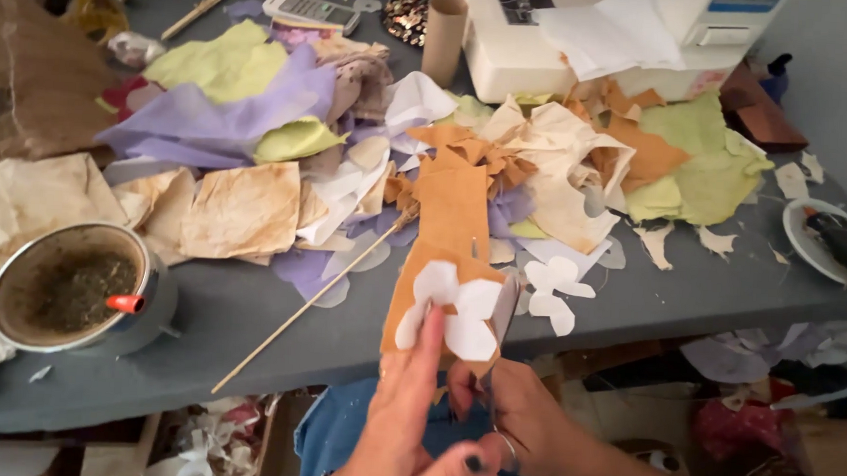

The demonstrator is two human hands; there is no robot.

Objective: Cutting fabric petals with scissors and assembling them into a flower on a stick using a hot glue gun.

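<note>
Left hand (405, 411) pinching orange paper (447, 259) with white flower template (454, 307) at the grey surface (246, 316) front edge, right hand (520, 417) closed around scissors (503, 315) cutting its right side, wooden skewer (314, 300) just left, bare strip along the edge.

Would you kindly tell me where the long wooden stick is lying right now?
In the head view, the long wooden stick lies diagonally on the grey table, left of centre, between the metal pot and the orange paper held by the left hand.
</note>
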